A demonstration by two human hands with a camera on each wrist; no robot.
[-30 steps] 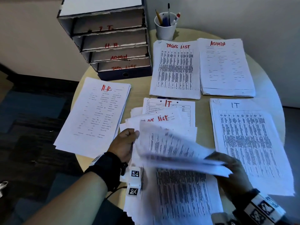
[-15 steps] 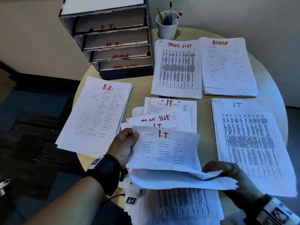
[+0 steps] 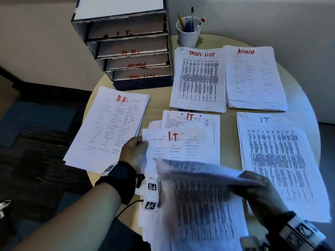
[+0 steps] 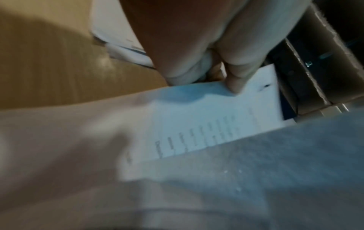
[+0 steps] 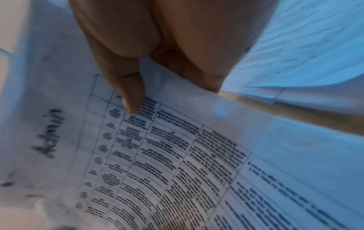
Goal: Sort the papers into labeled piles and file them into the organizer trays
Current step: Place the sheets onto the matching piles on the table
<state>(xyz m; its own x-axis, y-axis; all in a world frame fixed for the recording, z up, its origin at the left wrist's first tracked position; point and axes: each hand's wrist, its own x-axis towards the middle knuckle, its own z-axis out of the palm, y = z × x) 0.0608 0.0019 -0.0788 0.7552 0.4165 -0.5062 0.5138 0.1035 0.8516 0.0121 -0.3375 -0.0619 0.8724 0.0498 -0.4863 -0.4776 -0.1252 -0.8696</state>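
Organizer trays (image 3: 126, 49) far left on counter (image 3: 159, 107), pen cup (image 3: 188, 34) just right of them. TASKS LIST pile (image 3: 198, 80) far centre, ADMIN pile (image 3: 253, 78) touching its right side. H.R. pile (image 3: 110, 127) left, overhanging the counter edge. Unsorted stack (image 3: 183, 147) near centre, between H.R. pile and IT pile (image 3: 279, 160) on right. Lifted sheet (image 3: 199, 174) above the unsorted stack's near part.

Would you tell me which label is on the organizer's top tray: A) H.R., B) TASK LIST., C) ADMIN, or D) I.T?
D: the organizer's top tray reads I.T. in red, with H.R., ADMIN and TASK LIST on the trays below it.
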